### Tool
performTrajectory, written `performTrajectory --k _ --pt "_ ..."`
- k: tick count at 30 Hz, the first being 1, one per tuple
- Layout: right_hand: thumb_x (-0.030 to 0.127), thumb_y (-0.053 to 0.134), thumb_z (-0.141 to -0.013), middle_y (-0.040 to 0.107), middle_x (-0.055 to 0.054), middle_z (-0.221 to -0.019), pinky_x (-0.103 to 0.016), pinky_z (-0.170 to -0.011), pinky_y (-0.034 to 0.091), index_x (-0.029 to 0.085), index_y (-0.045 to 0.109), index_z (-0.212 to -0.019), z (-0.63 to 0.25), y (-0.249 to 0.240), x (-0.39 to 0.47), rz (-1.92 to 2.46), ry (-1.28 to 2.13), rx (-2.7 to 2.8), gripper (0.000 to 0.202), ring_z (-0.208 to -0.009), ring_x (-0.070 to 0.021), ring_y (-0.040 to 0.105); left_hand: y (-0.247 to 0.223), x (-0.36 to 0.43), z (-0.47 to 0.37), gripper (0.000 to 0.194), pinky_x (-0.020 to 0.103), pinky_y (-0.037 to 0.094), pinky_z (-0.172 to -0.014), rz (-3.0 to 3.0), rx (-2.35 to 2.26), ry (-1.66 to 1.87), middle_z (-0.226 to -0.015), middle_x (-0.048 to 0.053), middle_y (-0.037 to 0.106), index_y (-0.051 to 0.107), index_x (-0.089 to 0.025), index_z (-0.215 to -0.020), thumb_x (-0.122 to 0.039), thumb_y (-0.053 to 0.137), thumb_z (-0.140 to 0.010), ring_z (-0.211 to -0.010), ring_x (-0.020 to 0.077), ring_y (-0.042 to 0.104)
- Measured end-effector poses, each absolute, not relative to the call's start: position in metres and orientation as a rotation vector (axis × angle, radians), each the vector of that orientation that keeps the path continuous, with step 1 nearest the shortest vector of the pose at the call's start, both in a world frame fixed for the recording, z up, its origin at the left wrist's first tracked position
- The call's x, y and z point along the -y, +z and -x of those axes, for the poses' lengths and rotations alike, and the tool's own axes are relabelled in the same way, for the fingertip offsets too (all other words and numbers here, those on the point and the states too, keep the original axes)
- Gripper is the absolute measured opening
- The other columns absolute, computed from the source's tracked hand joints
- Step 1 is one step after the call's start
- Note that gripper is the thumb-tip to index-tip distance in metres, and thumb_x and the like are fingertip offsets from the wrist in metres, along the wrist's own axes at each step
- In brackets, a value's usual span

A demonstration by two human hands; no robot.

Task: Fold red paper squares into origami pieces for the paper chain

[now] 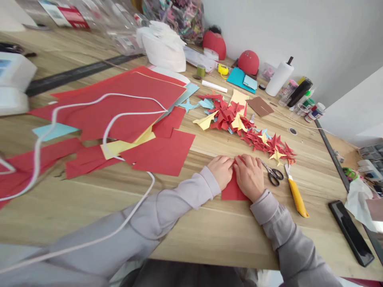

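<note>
Left hand (221,170) and right hand (250,177) rest side by side on red paper (232,193) near scissors (270,171); pinching or not, I cannot tell.

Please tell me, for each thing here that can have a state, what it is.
Red paper: lower part flat, upper part covered by hands
Left hand: pressing on paper
Right hand: pressing on paper
Scissors: lying down
Yellow-handled cutter: blade showing
Phone: screen dark
Folded paper pieces: heaped
White cable: loosely curved
</note>
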State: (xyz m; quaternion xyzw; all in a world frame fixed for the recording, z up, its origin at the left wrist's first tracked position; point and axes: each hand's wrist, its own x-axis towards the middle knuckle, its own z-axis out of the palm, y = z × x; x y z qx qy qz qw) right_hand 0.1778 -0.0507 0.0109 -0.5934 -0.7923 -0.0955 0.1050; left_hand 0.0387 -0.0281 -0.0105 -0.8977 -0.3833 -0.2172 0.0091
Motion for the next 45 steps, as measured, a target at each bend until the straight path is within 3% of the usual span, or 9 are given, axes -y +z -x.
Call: performTrajectory --k 6,13,17,22,26,33,35,39,45 --pt "0.032 0.036 -0.093 0.057 -0.009 -0.111 -0.035 -0.087 0.034 0.018 0.054 -0.115 -0.179 0.011 0.047 1.768 -0.262 2.332 0.032 -0.102 -0.0215 0.048 -0.008 0.029 -0.041 0.027 0.037 0.047 -0.085 2.787 1.201 -0.639 -0.099 0.012 0.066 0.066 -0.005 -0.097 -0.011 0.042 -0.087 -0.093 0.0221 0.057" --pt "0.036 0.038 -0.092 0.056 -0.01 -0.115 -0.036 -0.086 0.034 0.02 0.052 -0.12 -0.18 0.009 0.047 1.743 -0.301 2.312 0.035 -0.102 -0.0232 0.049 -0.005 0.03 -0.039 0.028 0.038 0.046 -0.084 2.778 1.15 -0.593 -0.099 0.013 0.066 0.067 -0.004 -0.096 -0.011 0.042 -0.086 -0.093 0.0235 0.056" --pt "0.034 0.037 -0.092 0.06 -0.01 -0.107 -0.035 -0.083 0.038 0.016 0.049 -0.125 -0.185 0.006 0.046 1.761 -0.243 2.166 0.039 -0.096 -0.0227 0.052 -0.005 0.027 -0.036 0.025 0.038 0.044 -0.086 2.804 1.077 -0.573 -0.102 0.014 0.065 0.069 -0.006 -0.09 -0.012 0.045 -0.084 -0.096 0.0244 0.055" --pt "0.029 0.036 -0.092 0.061 -0.009 -0.105 -0.034 -0.085 0.039 0.018 0.063 -0.107 -0.191 0.005 0.047 1.702 -0.128 2.115 0.033 -0.096 -0.0213 0.052 -0.006 0.026 -0.033 0.025 0.039 0.042 -0.087 2.813 1.045 -0.578 -0.102 0.016 0.064 0.067 -0.005 -0.094 -0.013 0.046 -0.083 -0.096 0.0244 0.053" --pt "0.027 0.037 -0.091 0.061 -0.009 -0.108 -0.037 -0.089 0.038 0.017 0.066 -0.103 -0.19 0.005 0.049 1.647 -0.115 2.145 0.032 -0.099 -0.022 0.051 -0.007 0.028 -0.033 0.031 0.04 0.04 -0.087 2.807 1.08 -0.616 -0.099 0.016 0.062 0.061 -0.007 -0.108 -0.015 0.042 -0.085 -0.095 0.0236 0.051" --pt "0.024 0.037 -0.09 0.064 -0.008 -0.106 -0.038 -0.092 0.038 0.018 0.069 -0.083 -0.197 0.003 0.044 1.591 0.084 2.076 0.033 -0.1 -0.0207 0.055 -0.011 0.028 -0.035 0.035 0.042 0.037 -0.087 2.801 1.155 -0.59 -0.103 0.012 0.059 0.058 -0.022 -0.118 -0.024 0.045 -0.086 -0.096 0.0245 0.047" --pt "0.025 0.035 -0.092 0.065 -0.008 -0.105 -0.036 -0.092 0.04 0.017 0.068 -0.086 -0.199 0.002 0.043 1.588 0.13 2.033 0.035 -0.099 -0.0192 0.056 -0.011 0.028 -0.035 0.033 0.042 0.037 -0.086 2.792 1.137 -0.593 -0.101 0.011 0.059 0.06 -0.026 -0.115 -0.026 0.045 -0.086 -0.095 0.0246 0.047" --pt "0.031 0.034 -0.093 0.056 -0.009 -0.123 -0.04 -0.094 0.037 0.021 0.062 -0.112 -0.196 0.004 0.045 1.696 -0.024 2.101 0.035 -0.113 -0.0231 0.048 -0.014 0.027 -0.036 0.029 0.04 0.038 -0.084 2.738 1.088 -0.623 -0.098 0.01 0.059 0.064 -0.025 -0.107 -0.025 0.041 -0.089 -0.092 0.0233 0.047" --pt "0.033 0.033 -0.094 0.052 -0.007 -0.129 -0.041 -0.093 0.035 0.026 0.057 -0.12 -0.187 0.009 0.047 1.803 -0.194 2.26 0.036 -0.116 -0.0246 0.043 -0.016 0.027 -0.039 0.029 0.04 0.038 -0.083 2.698 1.108 -0.628 -0.094 0.009 0.06 0.067 -0.021 -0.096 -0.023 0.039 -0.09 -0.09 0.0222 0.048"
